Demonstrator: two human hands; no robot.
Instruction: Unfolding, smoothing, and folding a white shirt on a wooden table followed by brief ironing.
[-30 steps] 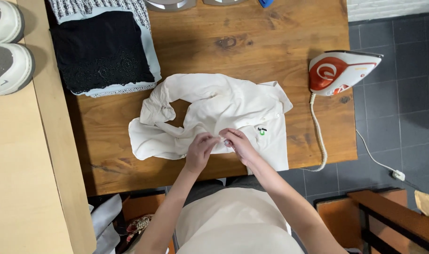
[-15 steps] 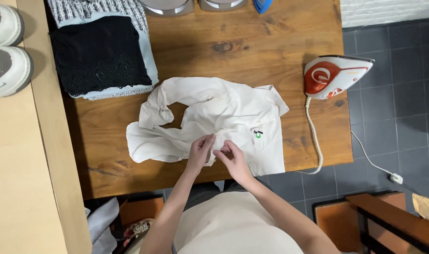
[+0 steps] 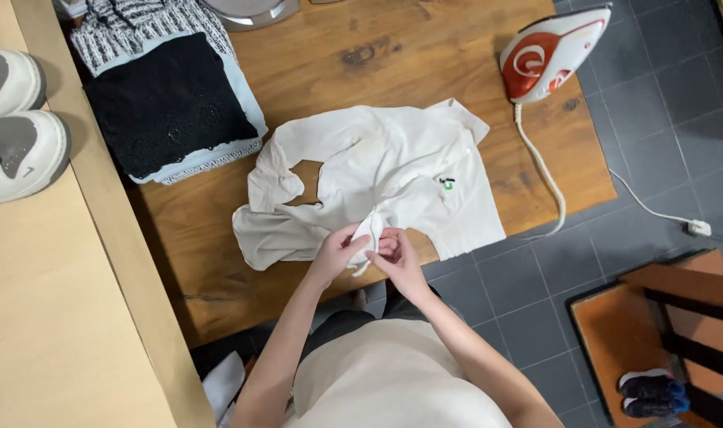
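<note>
My left hand (image 3: pixel 335 252) and right hand (image 3: pixel 397 255) pinch a fold of the cream shirt (image 3: pixel 385 178) at the tabletop's (image 3: pixel 425 71) near edge — its small green-and-black chest emblem (image 3: pixel 447 184) faces up.

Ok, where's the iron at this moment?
In the head view, the red-and-white iron stands at the far right corner of the wooden table, beyond the cream shirt, its cord trailing off the table's right edge.
</note>
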